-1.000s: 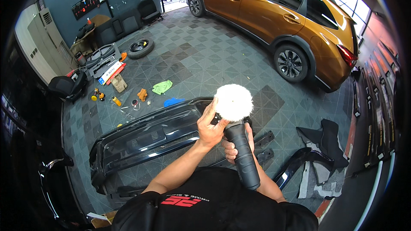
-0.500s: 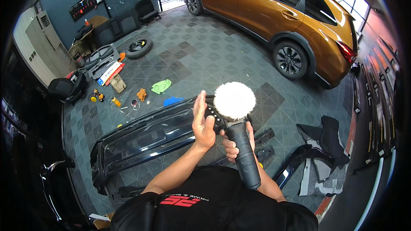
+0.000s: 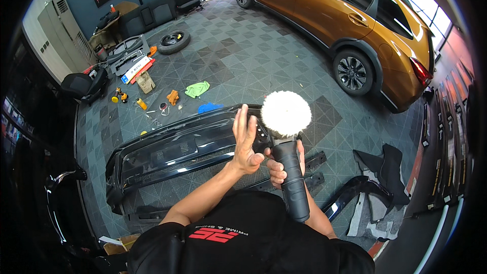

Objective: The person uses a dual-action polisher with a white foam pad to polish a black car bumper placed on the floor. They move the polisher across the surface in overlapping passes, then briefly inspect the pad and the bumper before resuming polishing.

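White pad [image 3: 286, 113] bare, at polisher's [image 3: 294, 187] far end | left hand [image 3: 247, 144] has come off pad, open, just left of it | right hand [image 3: 277, 172] gripping polisher, now bearing it alone | polisher held up, right of bumper [image 3: 167, 153]

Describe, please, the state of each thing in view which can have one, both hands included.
Polisher: held; running or not, cannot tell
White pad: on the polisher, face turned up
Right hand: closed around the polisher
Left hand: open, apart from the pad
Black bumper: lying on the floor
Green cloth: crumpled
Wheel: lying flat
Orange car: visible side doors shut
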{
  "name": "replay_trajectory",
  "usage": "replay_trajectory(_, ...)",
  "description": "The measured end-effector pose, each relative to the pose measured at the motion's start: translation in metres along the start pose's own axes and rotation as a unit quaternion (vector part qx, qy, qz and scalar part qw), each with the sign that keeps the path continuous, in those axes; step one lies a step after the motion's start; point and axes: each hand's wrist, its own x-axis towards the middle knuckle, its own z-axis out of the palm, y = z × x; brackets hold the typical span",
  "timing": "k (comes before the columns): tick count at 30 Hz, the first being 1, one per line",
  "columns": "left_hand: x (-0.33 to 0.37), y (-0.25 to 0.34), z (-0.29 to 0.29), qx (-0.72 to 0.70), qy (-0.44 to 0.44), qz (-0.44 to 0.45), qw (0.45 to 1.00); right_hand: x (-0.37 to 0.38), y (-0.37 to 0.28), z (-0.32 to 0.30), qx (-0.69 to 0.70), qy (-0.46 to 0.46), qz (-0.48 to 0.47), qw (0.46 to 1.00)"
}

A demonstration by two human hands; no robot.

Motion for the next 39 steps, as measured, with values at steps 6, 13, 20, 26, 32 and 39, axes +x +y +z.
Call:
replay_trajectory(6,0.017,0.012,0.006,0.01,0.0,0.029,1.0,0.003,-0.002,0.0,-0.012,0.01,0.012,1.0)
replay_trajectory(13,-0.033,-0.011,-0.005,0.067,-0.054,-0.119,0.989,0.003,-0.015,0.011,-0.058,0.027,0.002,0.998)
replay_trajectory(20,-0.037,0.016,-0.035,-0.14,-0.01,-0.404,0.904,-0.001,-0.043,0.013,-0.214,0.092,-0.059,0.971)
replay_trajectory(26,-0.037,0.039,-0.045,-0.438,-0.014,-0.489,0.754,0.059,-0.059,-0.019,-0.379,0.167,-0.038,0.91)
replay_trajectory(32,-0.03,-0.043,-0.137,-0.391,0.116,-0.511,0.757,0.193,-0.024,-0.077,-0.462,0.261,0.062,0.845)
replay_trajectory(39,-0.03,-0.11,-0.232,-0.323,0.192,-0.574,0.727,0.315,0.026,-0.106,-0.559,0.288,0.183,0.755)
